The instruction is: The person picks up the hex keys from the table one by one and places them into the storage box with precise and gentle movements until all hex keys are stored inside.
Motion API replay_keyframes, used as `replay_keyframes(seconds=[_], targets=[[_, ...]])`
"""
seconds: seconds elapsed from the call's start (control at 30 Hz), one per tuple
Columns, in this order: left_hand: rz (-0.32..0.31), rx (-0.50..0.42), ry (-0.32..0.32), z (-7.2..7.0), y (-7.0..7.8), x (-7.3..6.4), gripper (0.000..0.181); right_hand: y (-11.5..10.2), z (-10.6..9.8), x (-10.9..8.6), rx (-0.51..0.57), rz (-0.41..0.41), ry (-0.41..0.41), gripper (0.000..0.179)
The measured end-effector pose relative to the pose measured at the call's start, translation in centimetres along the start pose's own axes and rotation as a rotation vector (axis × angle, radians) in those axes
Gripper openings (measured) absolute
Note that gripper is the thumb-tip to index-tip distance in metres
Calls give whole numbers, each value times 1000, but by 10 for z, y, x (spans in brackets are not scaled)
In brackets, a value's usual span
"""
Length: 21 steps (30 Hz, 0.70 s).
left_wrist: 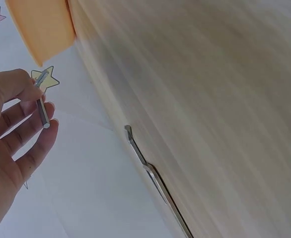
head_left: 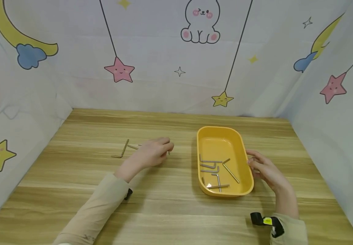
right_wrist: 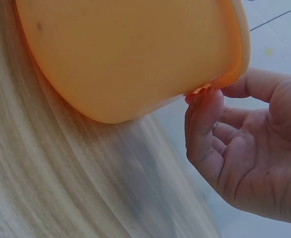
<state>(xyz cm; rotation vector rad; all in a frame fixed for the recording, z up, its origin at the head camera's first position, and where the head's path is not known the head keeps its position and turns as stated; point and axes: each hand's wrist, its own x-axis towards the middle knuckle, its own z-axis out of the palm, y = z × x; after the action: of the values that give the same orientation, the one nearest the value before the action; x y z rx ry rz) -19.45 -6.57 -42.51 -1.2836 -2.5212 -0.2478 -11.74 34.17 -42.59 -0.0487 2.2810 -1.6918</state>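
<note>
My left hand (head_left: 153, 151) is above the table, left of a yellow plastic tray (head_left: 219, 146). Between thumb and fingers it pinches a small silver hex key (left_wrist: 43, 113), clear of the tabletop in the left wrist view. Behind that hand lie more L-shaped hex keys, one of them brass-coloured (head_left: 124, 149); the hand partly hides the others. On the tray's right side, my right hand (head_left: 266, 172) grips the rim, thumb and fingers meeting at the edge in the right wrist view. Inside the tray lie several silver hex keys and a brass-coloured hex key (head_left: 231, 173).
The wood-grain table (head_left: 164, 211) is enclosed at the back and sides by a white cloth (head_left: 152, 92) printed with stars, moons and clouds. A black wrist device (head_left: 257, 218) sits by my right sleeve.
</note>
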Motion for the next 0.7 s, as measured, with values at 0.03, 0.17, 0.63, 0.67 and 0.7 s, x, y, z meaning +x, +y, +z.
replay_keyframes(seconds=[0.03,0.17,0.63,0.67,0.7], targets=[[6,-2,10,0,1,1,18,0,0,0,1,0,0,58],[13,-26,35,-1,7,7,17,1,0,0,3,3,2,58],[4,-62,56,-2,22,26,17,2,0,0,0,13,5,59],[4,-60,56,-2,23,27,17,2,0,0,1,13,5,59],[4,-61,56,-2,24,28,18,1,0,0,1,13,4,59]])
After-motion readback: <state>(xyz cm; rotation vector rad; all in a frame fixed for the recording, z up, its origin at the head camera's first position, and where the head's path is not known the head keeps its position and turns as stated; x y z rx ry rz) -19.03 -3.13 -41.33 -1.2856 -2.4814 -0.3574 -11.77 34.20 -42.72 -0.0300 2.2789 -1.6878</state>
